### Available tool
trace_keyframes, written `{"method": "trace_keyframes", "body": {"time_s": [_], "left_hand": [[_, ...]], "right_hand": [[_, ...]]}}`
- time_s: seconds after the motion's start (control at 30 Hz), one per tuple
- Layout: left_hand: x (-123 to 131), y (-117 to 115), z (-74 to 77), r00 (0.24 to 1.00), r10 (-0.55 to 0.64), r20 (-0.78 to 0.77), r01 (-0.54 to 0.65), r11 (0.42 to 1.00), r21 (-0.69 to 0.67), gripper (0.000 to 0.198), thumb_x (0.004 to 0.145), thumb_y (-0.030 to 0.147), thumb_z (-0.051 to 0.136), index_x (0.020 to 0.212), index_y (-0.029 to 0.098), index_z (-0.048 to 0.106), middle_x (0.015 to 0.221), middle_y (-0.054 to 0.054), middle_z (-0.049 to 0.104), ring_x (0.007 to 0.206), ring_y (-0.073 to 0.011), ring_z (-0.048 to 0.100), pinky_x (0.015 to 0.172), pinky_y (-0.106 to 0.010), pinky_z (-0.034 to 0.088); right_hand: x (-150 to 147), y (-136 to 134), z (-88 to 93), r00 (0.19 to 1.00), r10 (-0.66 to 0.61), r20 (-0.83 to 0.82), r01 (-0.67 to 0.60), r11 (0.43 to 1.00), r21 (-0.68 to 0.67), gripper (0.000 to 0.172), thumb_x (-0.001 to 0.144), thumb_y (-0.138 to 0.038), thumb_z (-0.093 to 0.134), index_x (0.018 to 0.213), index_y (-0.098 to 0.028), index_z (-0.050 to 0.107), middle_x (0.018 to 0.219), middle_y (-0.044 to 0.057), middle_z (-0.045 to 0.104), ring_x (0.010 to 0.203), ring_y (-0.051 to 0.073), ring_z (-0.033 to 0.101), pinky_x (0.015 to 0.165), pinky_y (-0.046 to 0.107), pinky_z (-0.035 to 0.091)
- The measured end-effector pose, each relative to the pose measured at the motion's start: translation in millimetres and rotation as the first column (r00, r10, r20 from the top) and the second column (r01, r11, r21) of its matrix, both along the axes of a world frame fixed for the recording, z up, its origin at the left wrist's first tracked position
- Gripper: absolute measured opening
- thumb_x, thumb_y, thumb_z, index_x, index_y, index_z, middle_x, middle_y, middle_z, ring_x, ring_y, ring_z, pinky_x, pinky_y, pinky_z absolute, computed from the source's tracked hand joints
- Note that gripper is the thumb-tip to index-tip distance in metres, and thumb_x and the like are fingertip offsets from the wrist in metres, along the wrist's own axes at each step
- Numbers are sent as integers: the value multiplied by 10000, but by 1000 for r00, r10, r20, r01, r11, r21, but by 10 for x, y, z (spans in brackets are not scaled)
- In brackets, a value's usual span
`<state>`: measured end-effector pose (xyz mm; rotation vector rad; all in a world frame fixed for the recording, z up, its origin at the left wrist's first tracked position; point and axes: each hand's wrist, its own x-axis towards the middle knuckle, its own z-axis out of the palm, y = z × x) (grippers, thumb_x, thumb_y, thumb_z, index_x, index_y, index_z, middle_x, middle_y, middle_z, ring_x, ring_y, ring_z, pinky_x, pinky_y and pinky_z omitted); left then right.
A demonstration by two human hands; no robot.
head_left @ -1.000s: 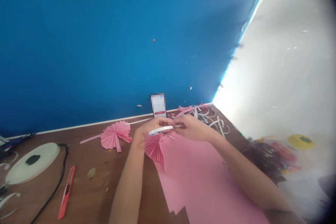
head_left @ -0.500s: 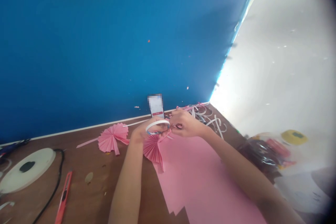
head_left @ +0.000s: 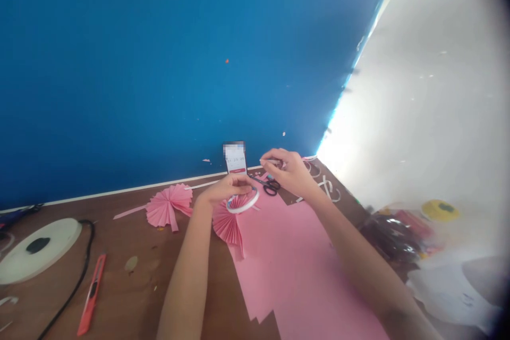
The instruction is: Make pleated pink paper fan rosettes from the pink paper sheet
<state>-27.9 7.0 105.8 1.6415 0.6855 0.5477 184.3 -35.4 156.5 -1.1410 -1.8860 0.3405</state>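
Note:
My left hand (head_left: 229, 188) is closed on the rim of a roll of white tape (head_left: 244, 207), above a pleated pink paper fan (head_left: 229, 226). To its right, my right hand (head_left: 285, 167) is raised with thumb and fingers pinched; a small pale piece shows between them, too small to name. Dark-handled scissors (head_left: 271, 187) lie between the hands. Under both arms spreads a large pink paper sheet (head_left: 295, 260). Another pink fan (head_left: 169, 206) with paper strips lies to the left.
A phone (head_left: 236, 159) leans on the blue wall (head_left: 159, 64). At left are a red cutter (head_left: 92, 295), a white disc (head_left: 59, 239) and a black cable (head_left: 85, 260). White strips (head_left: 329, 188) and plastic-wrapped items (head_left: 394, 234) lie at right.
My hands have moved apart, the right one going right and up. The tape roll has tilted and dropped slightly, and the scissors have come into view.

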Motion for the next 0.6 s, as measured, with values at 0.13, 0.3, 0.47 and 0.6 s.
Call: {"method": "trace_keyframes", "body": {"time_s": [0.13, 0.3, 0.47, 0.6], "left_hand": [[-43, 38, -41, 998, 12, -68, -8, 998, 60, 299, 786, 375, 629, 981, 156, 688, 900, -66, 642, 802, -141, 555, 722, -246, 415], [-254, 137, -157, 980, 140, -143, -136, 990, 35, 344, 766, 399, 626, 1005, 156, 668, 815, -39, 626, 681, -115, 530, 642, -231, 394], [-460, 268, -341, 865, 444, -234, -437, 896, 84, 269, 796, 360, 543, 964, 176, 644, 852, -43, 657, 702, -140, 569, 629, -238, 403], [-597, 396, -516, 661, 685, -306, -622, 728, 287, 200, 792, 244, 486, 875, 174, 654, 888, -56, 683, 806, -182, 605, 693, -270, 424]], "right_hand": [[-81, 4, -54, 996, 61, -60, -66, 994, -83, 195, 855, -278, 477, 879, -197, 653, 847, 25, 656, 750, 145, 558, 664, 260, 402], [-86, 50, -128, 985, 126, -119, -147, 971, -186, 182, 843, -304, 502, 887, -195, 641, 890, 22, 655, 791, 140, 585, 698, 263, 439], [-113, 63, -149, 972, 159, -172, -200, 945, -259, 211, 805, -322, 569, 958, -195, 639, 977, 40, 656, 860, 153, 599, 754, 290, 459], [-119, 72, -167, 959, 171, -226, -237, 921, -310, 259, 796, -347, 591, 998, -190, 632, 1022, 62, 656, 883, 167, 612, 796, 322, 468]]}}
